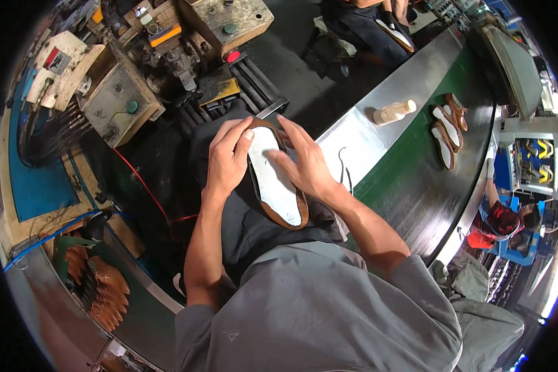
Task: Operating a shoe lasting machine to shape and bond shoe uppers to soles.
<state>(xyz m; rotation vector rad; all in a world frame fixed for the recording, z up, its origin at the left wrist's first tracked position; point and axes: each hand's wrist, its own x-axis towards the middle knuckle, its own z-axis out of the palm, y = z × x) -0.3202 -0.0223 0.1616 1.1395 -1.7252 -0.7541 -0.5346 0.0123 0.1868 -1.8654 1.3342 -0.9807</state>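
A brown leather shoe [274,175] lies over my lap with its white underside facing up and brown leather showing round the edge. My left hand [228,155] grips its far left edge, thumb on the white face and fingers curled by the rim. Over the right side is my right hand [307,162], its fingers stretched out and its thumb apart from them, above or on the white face. Whether this hand touches the shoe I cannot tell. Dark cloth [245,229] covers my legs beneath it.
To the right runs a metal-edged green bench [394,170] bearing a cream bottle [394,113], dark thin strips [345,170] and several brown shoes [447,130]. Machinery [121,105] stands at the far left. Brown leather pieces [105,291] lie at lower left. Other people sit nearby.
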